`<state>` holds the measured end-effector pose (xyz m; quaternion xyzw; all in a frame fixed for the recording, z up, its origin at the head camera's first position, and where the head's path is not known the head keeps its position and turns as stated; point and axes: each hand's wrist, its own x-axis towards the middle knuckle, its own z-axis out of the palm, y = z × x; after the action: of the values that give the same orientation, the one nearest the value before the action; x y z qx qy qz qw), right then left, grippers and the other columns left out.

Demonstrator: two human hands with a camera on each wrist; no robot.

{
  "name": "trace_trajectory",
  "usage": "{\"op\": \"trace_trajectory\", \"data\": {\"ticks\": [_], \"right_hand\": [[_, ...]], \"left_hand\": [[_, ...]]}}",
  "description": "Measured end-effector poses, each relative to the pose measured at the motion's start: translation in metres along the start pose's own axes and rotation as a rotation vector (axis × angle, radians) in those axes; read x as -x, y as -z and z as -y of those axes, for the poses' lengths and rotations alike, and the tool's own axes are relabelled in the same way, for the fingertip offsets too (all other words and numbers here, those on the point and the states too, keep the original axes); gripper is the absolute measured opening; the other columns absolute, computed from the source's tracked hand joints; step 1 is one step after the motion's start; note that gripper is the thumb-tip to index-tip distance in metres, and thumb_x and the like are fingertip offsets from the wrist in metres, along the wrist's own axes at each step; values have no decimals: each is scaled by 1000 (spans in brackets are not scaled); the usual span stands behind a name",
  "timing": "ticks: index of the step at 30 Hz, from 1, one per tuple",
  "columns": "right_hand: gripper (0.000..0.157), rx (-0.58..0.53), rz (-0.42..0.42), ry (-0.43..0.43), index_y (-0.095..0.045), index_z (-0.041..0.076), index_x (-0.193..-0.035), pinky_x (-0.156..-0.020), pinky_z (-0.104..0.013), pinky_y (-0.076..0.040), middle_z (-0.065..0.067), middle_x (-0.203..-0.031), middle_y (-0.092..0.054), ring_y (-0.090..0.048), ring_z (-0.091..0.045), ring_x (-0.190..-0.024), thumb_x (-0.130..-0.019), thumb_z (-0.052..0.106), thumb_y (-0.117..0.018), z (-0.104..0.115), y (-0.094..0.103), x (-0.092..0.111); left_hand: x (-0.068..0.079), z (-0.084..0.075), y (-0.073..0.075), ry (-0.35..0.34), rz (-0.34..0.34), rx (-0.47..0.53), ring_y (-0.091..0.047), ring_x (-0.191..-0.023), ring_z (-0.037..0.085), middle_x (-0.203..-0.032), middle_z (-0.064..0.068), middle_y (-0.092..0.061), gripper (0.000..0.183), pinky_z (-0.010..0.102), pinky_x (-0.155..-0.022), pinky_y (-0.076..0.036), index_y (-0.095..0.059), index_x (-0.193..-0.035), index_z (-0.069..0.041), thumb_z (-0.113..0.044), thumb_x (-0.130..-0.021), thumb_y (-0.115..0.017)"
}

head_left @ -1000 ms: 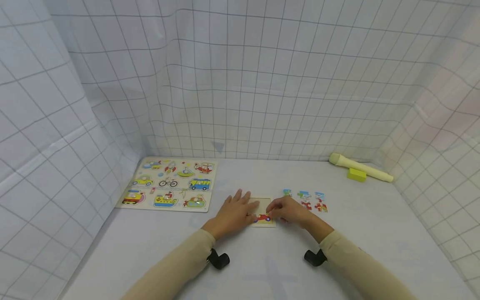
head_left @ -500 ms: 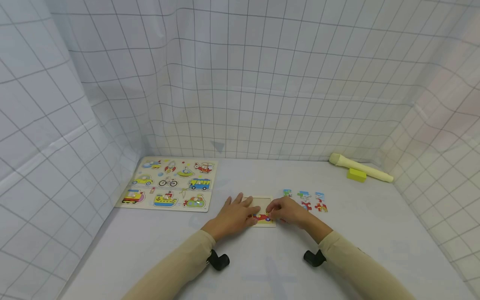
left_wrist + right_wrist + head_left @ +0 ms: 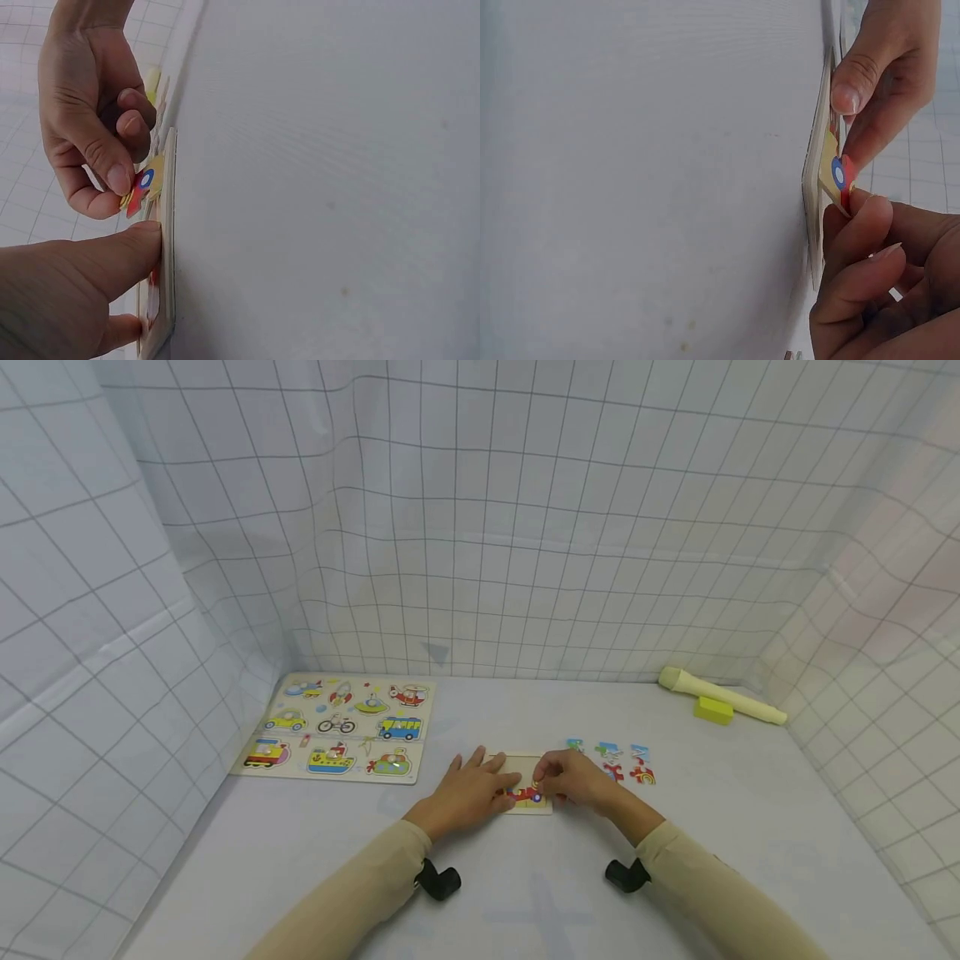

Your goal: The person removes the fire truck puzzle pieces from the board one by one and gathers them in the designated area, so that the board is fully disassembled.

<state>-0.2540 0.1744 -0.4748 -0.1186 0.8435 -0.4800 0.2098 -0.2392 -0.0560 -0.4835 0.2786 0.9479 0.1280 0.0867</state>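
A small wooden puzzle tray [image 3: 528, 763] lies flat on the table between the two hands. My left hand [image 3: 465, 793] rests on its left side with fingers spread, and in the left wrist view the thumb [image 3: 135, 244] presses on the tray. My right hand [image 3: 576, 779] pinches a jigsaw piece [image 3: 145, 180] between thumb and forefinger. In the right wrist view this piece is yellow and red with a blue wheel, tilted up at the tray's near right corner. Part of a red car picture shows in the tray's lower half, partly covered by the fingers.
Several loose jigsaw pieces [image 3: 609, 750] lie right of the tray, partly behind the right hand. A large vehicle puzzle board [image 3: 356, 742] is at the left. A pale yellow microphone-shaped stick [image 3: 738, 700] and a yellow-green block [image 3: 713, 710] lie at the back right, near the gridded curtain [image 3: 480, 552].
My left hand's fingertips have slid slightly toward me on the tray. The right hand stays at the tray's right side, still pinching the piece, with only a small shift.
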Motion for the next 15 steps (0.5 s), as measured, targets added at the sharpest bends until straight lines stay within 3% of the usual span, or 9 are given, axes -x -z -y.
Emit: {"op": "trace_trajectory", "data": {"ticks": [8,15], "right_hand": [[5,-55,-36,-22,-68,6,-102,-53,-25,-39,-4,-83,-61,-51,-16,-64,-97,7,-66,-4,13,5],[12,-87,-23,-51,-65,3,-105,-53,-24,-38,-5,-84,-60,-50,-16,-64,-96,10,-68,-23,45,27]], "left_hand": [[-1,-1,1,-1,-3,6,-27,-151,44,-160,10,-42,46,70,-116,-23,-60,-145,-28,-44,-102,-60],[0,-2,1,-20,-6,-13,-27,-151,44,-159,12,-43,45,70,-115,-24,-60,-145,-26,-41,-102,-60]]}}
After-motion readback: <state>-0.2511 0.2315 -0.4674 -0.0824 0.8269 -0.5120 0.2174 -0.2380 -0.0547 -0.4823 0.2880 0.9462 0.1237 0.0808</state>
